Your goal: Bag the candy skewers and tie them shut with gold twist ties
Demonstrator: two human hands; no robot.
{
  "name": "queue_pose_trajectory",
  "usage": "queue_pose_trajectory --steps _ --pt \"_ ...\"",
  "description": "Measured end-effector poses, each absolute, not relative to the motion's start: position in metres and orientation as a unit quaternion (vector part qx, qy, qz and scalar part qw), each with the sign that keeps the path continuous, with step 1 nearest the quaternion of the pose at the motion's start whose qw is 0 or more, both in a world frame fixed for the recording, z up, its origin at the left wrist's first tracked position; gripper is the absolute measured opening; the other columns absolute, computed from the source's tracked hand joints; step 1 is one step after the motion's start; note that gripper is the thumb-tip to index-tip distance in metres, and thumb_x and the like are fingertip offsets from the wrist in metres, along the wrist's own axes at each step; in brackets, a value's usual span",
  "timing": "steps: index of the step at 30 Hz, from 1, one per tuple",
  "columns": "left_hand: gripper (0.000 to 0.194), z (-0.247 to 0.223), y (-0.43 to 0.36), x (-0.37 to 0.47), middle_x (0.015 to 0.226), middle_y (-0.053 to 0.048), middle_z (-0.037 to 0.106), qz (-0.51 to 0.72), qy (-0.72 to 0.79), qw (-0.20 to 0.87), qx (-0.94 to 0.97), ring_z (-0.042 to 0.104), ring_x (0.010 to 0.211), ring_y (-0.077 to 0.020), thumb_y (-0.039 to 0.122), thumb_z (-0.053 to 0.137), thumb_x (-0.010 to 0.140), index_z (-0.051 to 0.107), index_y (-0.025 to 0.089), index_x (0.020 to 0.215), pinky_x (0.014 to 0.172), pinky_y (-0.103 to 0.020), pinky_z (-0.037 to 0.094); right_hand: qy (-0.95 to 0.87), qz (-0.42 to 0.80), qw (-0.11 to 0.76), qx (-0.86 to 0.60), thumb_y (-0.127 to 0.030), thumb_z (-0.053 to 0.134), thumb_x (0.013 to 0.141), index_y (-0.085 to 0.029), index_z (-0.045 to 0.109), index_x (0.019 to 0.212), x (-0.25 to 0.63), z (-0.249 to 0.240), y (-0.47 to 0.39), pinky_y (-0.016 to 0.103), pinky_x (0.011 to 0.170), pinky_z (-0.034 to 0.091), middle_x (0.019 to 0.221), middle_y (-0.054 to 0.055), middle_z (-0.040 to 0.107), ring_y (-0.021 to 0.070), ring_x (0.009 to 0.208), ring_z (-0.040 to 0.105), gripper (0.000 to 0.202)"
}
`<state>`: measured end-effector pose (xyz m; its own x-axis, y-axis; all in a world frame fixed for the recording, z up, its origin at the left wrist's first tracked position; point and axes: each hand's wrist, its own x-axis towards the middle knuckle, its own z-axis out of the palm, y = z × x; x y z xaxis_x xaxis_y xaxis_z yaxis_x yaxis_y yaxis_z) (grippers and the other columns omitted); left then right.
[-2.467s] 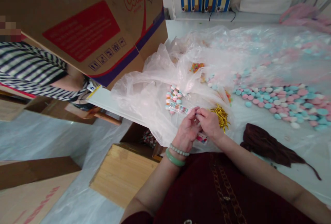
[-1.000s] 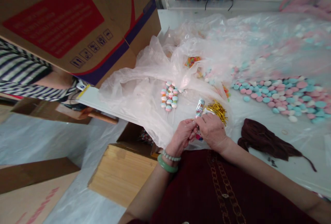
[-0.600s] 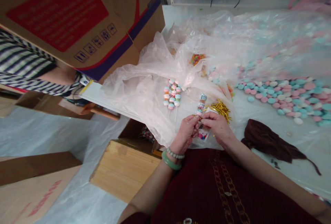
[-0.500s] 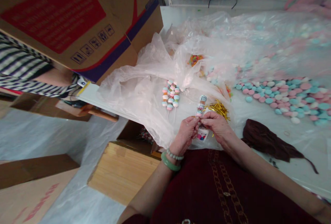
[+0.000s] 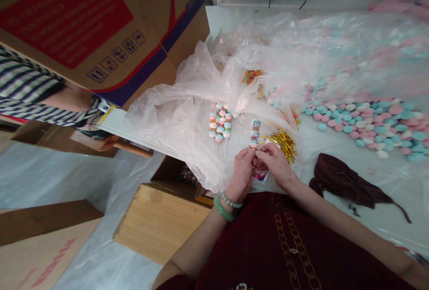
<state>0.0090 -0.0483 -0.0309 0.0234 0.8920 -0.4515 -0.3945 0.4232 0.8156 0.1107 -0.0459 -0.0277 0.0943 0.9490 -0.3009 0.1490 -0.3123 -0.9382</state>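
Note:
A candy stick in a clear printed wrapper point(image 5: 255, 132) stands up from between my hands, its stacked pieces pale pink and blue. My left hand point(image 5: 243, 166) is closed around its lower end. The fingers of my right hand point(image 5: 274, 163) pinch at the same spot, just under the candy; what lies between these fingertips is hidden. Beside the right hand is a pile of gold twist ties point(image 5: 285, 143). Below the hands a small white packet with a colourful print point(image 5: 260, 175) is partly covered. Several finished candy sticks point(image 5: 220, 123) lie to the left on the plastic sheet.
Loose pink, blue and white candies point(image 5: 365, 122) spread across the right, partly under clear plastic point(image 5: 321, 44). A dark brown cloth point(image 5: 342, 178) lies nearer. A large carton point(image 5: 144, 53) stands at the left, with a person in striped clothing point(image 5: 30, 80) behind it. An open box point(image 5: 161, 218) sits below the table edge.
Both hands have shifted slightly left with the candy stick, which is now more upright. The fingers have drawn closer together at its base.

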Motion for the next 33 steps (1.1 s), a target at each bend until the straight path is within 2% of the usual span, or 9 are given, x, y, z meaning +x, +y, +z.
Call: queue_pose_trajectory --steps 7,12,17,20,23,26,28,30,33 --pt "0.031 -0.034 -0.049 0.013 0.05 0.007 0.039 0.478 0.538 0.635 0.282 0.031 0.044 -0.0048 0.04 0.061 0.077 0.047 0.017 0.062 0.045 -0.02 0.025 -0.468 0.477 0.387 -0.635 -0.027 0.056 0.072 -0.021 0.061 0.069 0.111 -0.039 -0.044 0.026 0.052 0.043 0.055 -0.003 0.059 0.0145 0.051 0.053 0.009" --pt "0.037 -0.044 -0.051 0.012 0.048 0.008 0.036 0.433 0.51 0.687 0.284 0.026 0.042 -0.0044 0.049 0.06 0.076 0.048 0.017 0.063 0.043 -0.021 0.02 -0.612 0.3 0.362 -0.636 -0.022 0.047 0.08 -0.021 0.073 0.087 0.117 -0.038 -0.046 0.031 0.083 0.048 0.088 0.005 0.073 0.019 0.085 0.064 0.026" --pt "0.037 -0.05 -0.051 0.013 0.05 0.008 0.036 0.443 0.496 0.692 0.28 0.027 0.043 -0.0048 0.05 0.061 0.076 0.048 0.017 0.065 0.044 -0.021 0.021 -0.678 0.237 0.302 -0.627 -0.018 0.043 0.082 -0.019 0.072 0.09 0.116 -0.032 -0.045 0.031 0.086 0.045 0.09 0.008 0.071 0.0203 0.09 0.062 0.03" --pt "0.036 -0.05 -0.051 0.012 0.05 0.007 0.037 0.448 0.514 0.671 0.29 0.028 0.045 -0.0051 0.046 0.059 0.078 0.046 0.017 0.062 0.046 -0.021 0.023 -0.624 0.302 0.309 -0.651 -0.021 0.048 0.078 -0.021 0.068 0.077 0.113 -0.034 -0.042 0.03 0.077 0.046 0.079 0.004 0.069 0.0186 0.079 0.061 0.02" --pt "0.034 -0.048 -0.051 0.011 0.05 0.007 0.037 0.455 0.531 0.648 0.302 0.029 0.044 -0.0052 0.044 0.057 0.079 0.045 0.017 0.061 0.045 -0.021 0.023 -0.486 0.441 0.356 -0.666 -0.029 0.057 0.072 -0.021 0.061 0.073 0.112 -0.038 -0.039 0.026 0.057 0.042 0.058 -0.003 0.059 0.0151 0.057 0.054 0.009" --pt "0.036 -0.041 -0.049 0.006 0.049 0.008 0.034 0.451 0.523 0.654 0.309 0.025 0.042 -0.0045 0.045 0.061 0.076 0.043 0.018 0.061 0.042 -0.021 0.019 -0.366 0.601 0.392 -0.593 -0.029 0.064 0.064 -0.02 0.058 0.085 0.119 -0.036 -0.037 0.022 0.043 0.03 0.049 -0.009 0.046 0.01 0.042 0.039 0.024" --pt "0.039 -0.036 -0.047 -0.001 0.045 0.009 0.031 0.403 0.492 0.706 0.313 0.022 0.039 -0.0041 0.048 0.064 0.074 0.044 0.018 0.061 0.04 -0.022 0.015 -0.362 0.674 0.384 -0.518 -0.025 0.065 0.061 -0.018 0.058 0.096 0.128 -0.028 -0.037 0.021 0.043 0.028 0.052 -0.009 0.05 0.0087 0.042 0.038 0.037" --pt "0.04 -0.03 -0.046 -0.012 0.039 0.01 0.029 0.311 0.426 0.786 0.323 0.019 0.035 -0.0039 0.052 0.063 0.073 0.05 0.016 0.061 0.038 -0.023 0.012 -0.41 0.694 0.359 -0.47 -0.024 0.066 0.062 -0.018 0.06 0.105 0.139 -0.017 -0.04 0.023 0.05 0.037 0.061 -0.006 0.059 0.0107 0.05 0.048 0.044" --pt "0.04 -0.021 -0.044 -0.029 0.038 0.007 0.04 0.178 0.327 0.862 0.343 0.02 0.03 -0.0031 0.051 0.07 0.065 0.059 0.013 0.062 0.036 -0.023 0.012 -0.564 0.648 0.298 -0.417 -0.03 0.067 0.071 -0.02 0.066 0.098 0.148 -0.001 -0.047 0.03 0.068 0.048 0.073 0.0 0.065 0.0161 0.068 0.059 0.029"
